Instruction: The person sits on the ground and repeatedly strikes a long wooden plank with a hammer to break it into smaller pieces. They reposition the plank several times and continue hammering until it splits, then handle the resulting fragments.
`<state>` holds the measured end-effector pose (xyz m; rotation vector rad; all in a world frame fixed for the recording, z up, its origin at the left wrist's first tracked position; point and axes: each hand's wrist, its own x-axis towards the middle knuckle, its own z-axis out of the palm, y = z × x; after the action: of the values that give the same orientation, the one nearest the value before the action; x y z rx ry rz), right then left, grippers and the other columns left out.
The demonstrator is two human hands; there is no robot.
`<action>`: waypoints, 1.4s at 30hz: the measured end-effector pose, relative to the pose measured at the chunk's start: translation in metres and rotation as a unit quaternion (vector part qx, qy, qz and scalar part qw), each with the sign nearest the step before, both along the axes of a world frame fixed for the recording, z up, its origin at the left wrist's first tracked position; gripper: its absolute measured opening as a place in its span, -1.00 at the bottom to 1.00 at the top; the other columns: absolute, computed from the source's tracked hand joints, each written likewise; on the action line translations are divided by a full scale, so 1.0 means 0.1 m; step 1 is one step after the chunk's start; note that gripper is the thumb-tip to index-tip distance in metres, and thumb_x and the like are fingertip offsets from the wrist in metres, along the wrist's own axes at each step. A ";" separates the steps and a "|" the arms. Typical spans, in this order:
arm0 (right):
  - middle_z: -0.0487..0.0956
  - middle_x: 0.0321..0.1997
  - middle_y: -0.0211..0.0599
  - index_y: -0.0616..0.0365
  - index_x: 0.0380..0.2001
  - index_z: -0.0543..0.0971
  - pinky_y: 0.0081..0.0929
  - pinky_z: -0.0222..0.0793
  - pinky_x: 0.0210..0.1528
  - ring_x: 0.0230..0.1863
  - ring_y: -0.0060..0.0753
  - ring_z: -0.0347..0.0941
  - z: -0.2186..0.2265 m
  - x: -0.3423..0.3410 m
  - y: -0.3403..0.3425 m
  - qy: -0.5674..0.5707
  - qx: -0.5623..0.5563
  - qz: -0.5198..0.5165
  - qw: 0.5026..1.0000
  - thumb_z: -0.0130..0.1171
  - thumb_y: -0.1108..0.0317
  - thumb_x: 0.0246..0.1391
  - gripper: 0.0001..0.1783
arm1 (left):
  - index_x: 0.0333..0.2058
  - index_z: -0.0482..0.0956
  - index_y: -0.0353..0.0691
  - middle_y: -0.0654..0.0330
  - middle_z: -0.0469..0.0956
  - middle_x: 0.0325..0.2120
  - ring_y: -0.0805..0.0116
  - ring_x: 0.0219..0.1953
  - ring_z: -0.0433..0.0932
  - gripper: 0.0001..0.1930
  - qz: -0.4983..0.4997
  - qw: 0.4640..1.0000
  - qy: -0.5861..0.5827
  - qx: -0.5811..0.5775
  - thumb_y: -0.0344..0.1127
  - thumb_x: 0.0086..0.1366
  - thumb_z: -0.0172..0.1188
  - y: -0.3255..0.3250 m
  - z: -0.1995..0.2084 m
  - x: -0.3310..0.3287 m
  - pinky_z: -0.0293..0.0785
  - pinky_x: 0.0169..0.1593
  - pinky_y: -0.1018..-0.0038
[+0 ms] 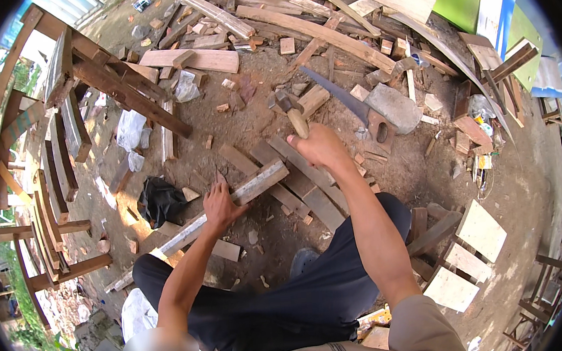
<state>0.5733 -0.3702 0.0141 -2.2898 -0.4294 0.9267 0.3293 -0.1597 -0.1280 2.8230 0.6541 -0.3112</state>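
Note:
My right hand point(318, 147) is closed round the wooden handle of a hammer point(297, 120), whose metal head is raised away from me. My left hand point(223, 208) grips a long wooden beam point(260, 182) with worn whitish paint on one side. The beam slants from beside my left knee up to the right. Its far end rests across several planks point(309, 196) lying on the ground. A small pointed piece point(220, 177) shows just beyond my left fingers; I cannot tell what it is or whether I hold it.
A hand saw point(337, 96) lies beyond the hammer, near a grey stone block point(394, 108) and a wooden hand plane point(381, 130). Stacked timber frames point(61, 153) stand at left. A black plastic bag point(162, 203) sits left of the beam. Scrap wood point(322, 30) is heaped at the back.

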 end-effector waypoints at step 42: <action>0.62 -0.34 0.24 0.44 -0.22 0.55 -0.05 0.43 -0.10 -0.20 0.23 0.59 0.06 -0.32 -0.52 -0.050 -0.088 -0.035 0.994 0.21 -0.01 0.11 -0.43 | -0.09 0.47 -0.16 -0.08 0.64 -0.37 -0.08 -0.26 0.64 -0.32 -0.064 0.995 0.013 -0.071 0.40 0.20 0.11 0.10 -0.03 0.04 0.51 -0.15 0.11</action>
<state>0.5418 -0.4219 0.0201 -2.5029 -0.3177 0.8486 0.3335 -0.1498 -0.1311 2.7339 0.4369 -0.3996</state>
